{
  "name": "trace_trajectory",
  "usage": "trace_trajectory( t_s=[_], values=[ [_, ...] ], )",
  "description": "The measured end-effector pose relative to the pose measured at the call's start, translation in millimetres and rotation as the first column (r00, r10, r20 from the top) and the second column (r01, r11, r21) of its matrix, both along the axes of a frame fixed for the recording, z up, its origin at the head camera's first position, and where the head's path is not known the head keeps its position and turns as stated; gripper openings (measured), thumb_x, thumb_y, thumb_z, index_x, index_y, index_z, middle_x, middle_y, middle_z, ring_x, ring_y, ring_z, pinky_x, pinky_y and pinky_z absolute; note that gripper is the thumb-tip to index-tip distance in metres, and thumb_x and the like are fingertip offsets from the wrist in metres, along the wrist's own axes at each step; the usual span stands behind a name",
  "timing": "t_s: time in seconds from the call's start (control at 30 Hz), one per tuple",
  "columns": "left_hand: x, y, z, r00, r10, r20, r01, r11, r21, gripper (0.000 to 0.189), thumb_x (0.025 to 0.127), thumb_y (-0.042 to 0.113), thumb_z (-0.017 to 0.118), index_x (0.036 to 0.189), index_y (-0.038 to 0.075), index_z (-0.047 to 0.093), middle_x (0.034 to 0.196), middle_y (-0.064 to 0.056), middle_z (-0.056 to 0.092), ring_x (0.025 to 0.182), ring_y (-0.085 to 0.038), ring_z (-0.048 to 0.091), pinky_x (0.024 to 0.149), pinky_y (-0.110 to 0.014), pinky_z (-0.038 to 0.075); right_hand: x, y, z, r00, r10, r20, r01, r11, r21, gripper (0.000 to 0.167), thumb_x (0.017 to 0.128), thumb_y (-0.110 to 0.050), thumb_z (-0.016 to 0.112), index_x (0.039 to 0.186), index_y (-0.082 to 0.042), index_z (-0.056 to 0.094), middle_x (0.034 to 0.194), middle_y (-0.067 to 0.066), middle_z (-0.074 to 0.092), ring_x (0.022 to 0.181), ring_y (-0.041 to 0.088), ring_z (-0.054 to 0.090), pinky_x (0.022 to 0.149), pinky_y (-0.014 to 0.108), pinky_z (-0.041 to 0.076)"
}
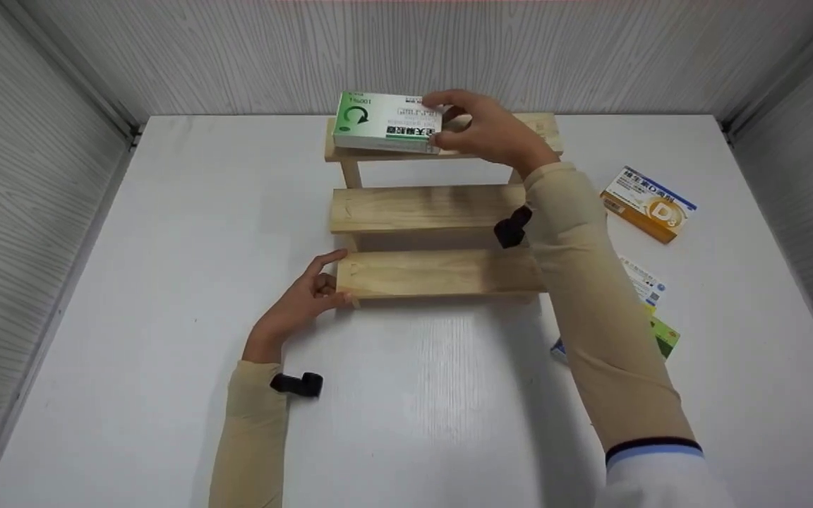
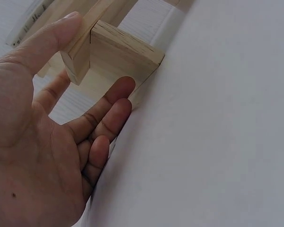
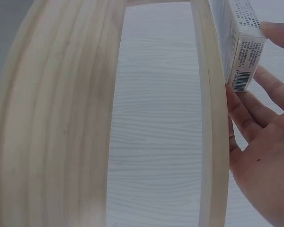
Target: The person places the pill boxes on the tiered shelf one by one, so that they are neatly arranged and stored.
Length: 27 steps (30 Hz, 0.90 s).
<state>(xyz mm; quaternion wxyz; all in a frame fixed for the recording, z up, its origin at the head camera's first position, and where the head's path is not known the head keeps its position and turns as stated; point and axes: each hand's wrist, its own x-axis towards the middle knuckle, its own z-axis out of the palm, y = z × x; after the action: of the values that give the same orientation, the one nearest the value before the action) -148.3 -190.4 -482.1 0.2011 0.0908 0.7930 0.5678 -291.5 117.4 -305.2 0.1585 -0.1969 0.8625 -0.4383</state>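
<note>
A three-tier wooden step rack (image 1: 438,274) stands on the white table. My right hand (image 1: 488,130) pinches the right end of a green and white medicine box (image 1: 378,123) between thumb and fingers. The box lies face up over the left part of the top tier, its printed end with a barcode showing in the right wrist view. At the lowest tier's left end, my left hand (image 1: 304,300) grips the board with thumb and index finger. Its other fingers (image 2: 114,116) stay loosely bent under the board in the left wrist view.
Right of the rack lies an orange and white vitamin D box (image 1: 650,203). Nearer, partly hidden by the right sleeve, are a white box (image 1: 643,283) and a green box (image 1: 665,337). Grey wood-grain walls (image 1: 406,56) enclose the table at the back and sides.
</note>
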Motion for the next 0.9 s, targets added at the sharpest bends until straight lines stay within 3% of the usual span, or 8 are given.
trace_trajectory(
  t_s=[0.47, 0.67, 0.83, 0.9],
  values=[
    [1.4, 0.0, -0.3, 1.000, 0.011, 0.000, -0.011, 1.000, -0.003, 0.071, 0.090, 0.026, 0.070, 0.150, 0.029, 0.031, 0.105, -0.013, 0.062, 0.093, -0.018, 0.056, 0.083, -0.031, 0.041, -2.8, -6.4, -5.1, 1.000, -0.005, -0.002, 0.006, 0.998, 0.056, 0.054, 0.091, -0.020, 0.062, 0.142, -0.022, 0.046, 0.127, 0.003, 0.053, 0.111, 0.013, 0.053, 0.094, 0.029, 0.045],
    [1.7, -0.1, 0.2, 1.000, 0.010, 0.011, -0.010, 1.000, -0.009, 0.075, 0.089, 0.022, 0.071, 0.151, 0.028, 0.029, 0.100, -0.011, 0.062, 0.090, -0.017, 0.055, 0.084, -0.030, 0.039, -3.5, -6.8, -6.6, 0.999, 0.006, 0.036, -0.008, 0.999, 0.047, 0.057, 0.091, -0.017, 0.061, 0.144, -0.019, 0.042, 0.129, 0.004, 0.053, 0.110, 0.012, 0.054, 0.094, 0.027, 0.045],
    [1.7, 1.0, 0.7, 0.999, 0.010, 0.033, -0.010, 1.000, 0.001, 0.076, 0.090, 0.016, 0.069, 0.152, 0.024, 0.026, 0.105, -0.012, 0.062, 0.094, -0.017, 0.056, 0.086, -0.032, 0.039, -3.4, -6.6, -7.6, 0.999, 0.026, 0.048, -0.027, 0.999, 0.023, 0.060, 0.091, -0.017, 0.062, 0.147, -0.017, 0.039, 0.134, 0.006, 0.052, 0.115, 0.013, 0.054, 0.098, 0.028, 0.045],
    [3.0, 2.7, 5.7, 0.999, 0.006, 0.037, -0.006, 1.000, 0.002, 0.076, 0.090, 0.014, 0.068, 0.153, 0.021, 0.026, 0.107, -0.014, 0.061, 0.095, -0.017, 0.056, 0.086, -0.032, 0.039, -2.4, -4.4, -7.5, 0.999, 0.029, 0.038, -0.030, 0.999, 0.018, 0.063, 0.091, -0.020, 0.064, 0.148, -0.019, 0.037, 0.137, 0.007, 0.050, 0.118, 0.015, 0.053, 0.099, 0.030, 0.044]
  ],
)
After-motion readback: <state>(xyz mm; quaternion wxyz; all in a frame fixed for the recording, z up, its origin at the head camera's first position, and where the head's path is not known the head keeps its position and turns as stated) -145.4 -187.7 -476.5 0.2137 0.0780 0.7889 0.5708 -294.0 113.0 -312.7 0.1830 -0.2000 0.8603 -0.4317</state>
